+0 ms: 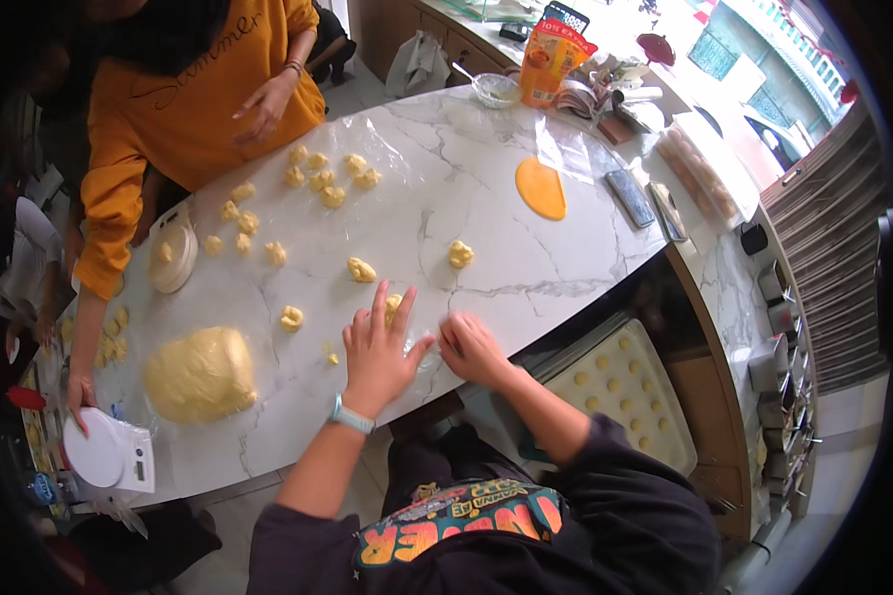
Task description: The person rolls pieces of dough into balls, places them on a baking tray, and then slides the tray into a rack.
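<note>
The marbled table (466, 357) bears the yellow block (200, 377) of dough, smooth, plump and rounded at the corners; well to the right of the block, below the tabletop, a pale tray (673, 421) carries small flat rounds in rows. To the block's right the left hand (375, 352) is palm down, fingers spread and pointing away from the body, its grip loose and closed on nothing; farther right of the block the right hand (469, 349) has its fingers curled in toward the left hand, and whether it grasps anything cannot be told. The lumps (460, 254) are rough, pinched and knobbly, scattered beyond and to the right of the block; one lump (394, 305) shows among the left fingers, contact unclear; tiny scraps (332, 358) lie between block and left hand.
</note>
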`<state>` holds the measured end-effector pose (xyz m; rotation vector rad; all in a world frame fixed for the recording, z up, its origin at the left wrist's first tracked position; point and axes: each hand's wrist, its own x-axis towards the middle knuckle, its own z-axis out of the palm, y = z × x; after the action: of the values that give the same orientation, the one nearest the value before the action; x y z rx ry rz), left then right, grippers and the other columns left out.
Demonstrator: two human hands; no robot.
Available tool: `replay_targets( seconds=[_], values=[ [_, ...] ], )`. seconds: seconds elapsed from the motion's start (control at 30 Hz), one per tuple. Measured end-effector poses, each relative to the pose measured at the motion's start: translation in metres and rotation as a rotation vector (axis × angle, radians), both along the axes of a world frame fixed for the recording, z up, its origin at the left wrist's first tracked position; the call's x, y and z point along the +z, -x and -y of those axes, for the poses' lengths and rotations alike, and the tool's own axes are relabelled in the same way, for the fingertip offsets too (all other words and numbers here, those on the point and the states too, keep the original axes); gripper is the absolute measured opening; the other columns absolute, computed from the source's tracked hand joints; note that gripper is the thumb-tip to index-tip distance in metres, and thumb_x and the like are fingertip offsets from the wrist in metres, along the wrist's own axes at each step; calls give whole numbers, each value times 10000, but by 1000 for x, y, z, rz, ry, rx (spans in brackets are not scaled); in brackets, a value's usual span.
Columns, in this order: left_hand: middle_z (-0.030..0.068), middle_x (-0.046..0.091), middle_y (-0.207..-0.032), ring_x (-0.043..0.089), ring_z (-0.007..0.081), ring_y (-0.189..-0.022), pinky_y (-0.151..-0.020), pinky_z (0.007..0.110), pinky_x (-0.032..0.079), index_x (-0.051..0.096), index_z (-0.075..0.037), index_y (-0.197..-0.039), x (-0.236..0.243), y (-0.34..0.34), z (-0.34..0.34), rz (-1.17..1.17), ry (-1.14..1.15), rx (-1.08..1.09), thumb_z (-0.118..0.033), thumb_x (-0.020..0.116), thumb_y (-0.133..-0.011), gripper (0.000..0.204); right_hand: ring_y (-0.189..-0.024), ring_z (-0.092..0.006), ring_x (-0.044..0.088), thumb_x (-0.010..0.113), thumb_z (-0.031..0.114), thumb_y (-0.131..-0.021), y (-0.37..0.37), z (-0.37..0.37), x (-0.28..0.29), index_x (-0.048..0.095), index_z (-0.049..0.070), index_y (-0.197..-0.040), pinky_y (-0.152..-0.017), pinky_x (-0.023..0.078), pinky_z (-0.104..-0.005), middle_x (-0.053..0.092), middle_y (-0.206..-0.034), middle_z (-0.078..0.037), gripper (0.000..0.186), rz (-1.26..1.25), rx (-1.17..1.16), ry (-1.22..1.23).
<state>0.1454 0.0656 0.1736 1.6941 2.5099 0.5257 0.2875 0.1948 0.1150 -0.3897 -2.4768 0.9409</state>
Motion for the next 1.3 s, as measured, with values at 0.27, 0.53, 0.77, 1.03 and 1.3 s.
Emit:
replay_targets(
  seconds=[0.27,0.53,0.77,1.03,1.3],
  values=[
    [130,352,-1394,346,313,-1261,-986,474,255,439,-187,-1329,-30,-1,106,-103,-106,-271,-474,691,-772,674,-741,-353,487,599,62,-787,22,-52,-7,431,55,-849,-678,409,-407,474,-754,-145,179,-127,-319,-121],
    [95,380,-1331,346,304,-1245,-996,496,217,488,-261,-1249,-47,55,190,-363,-66,-363,-544,790,-595,775,-844,-336,529,569,110,-821,-32,-66,10,446,59,-846,-829,404,-417,507,-802,-137,136,93,-236,-100],
    [81,381,-1301,366,299,-1230,-1001,488,232,461,-272,-1238,-46,49,185,-176,-168,-141,-458,838,-515,836,-797,-325,523,587,38,-773,-11,-10,-1,423,57,-821,-786,429,-376,484,-744,-117,171,26,33,100],
    [106,378,-1299,366,321,-1225,-1002,499,261,447,-238,-1244,-42,47,179,-150,-200,35,-435,870,-359,1000,-831,-364,519,545,80,-804,14,-54,3,421,15,-822,-765,416,-431,505,-803,-164,142,25,-279,-162],
    [105,378,-1312,363,314,-1232,-1005,501,263,444,-232,-1236,-36,43,180,-149,-149,90,-434,872,-341,1013,-837,-375,515,570,116,-813,-18,-89,2,457,47,-880,-813,381,-445,508,-798,-163,149,4,-402,-185]
  ],
)
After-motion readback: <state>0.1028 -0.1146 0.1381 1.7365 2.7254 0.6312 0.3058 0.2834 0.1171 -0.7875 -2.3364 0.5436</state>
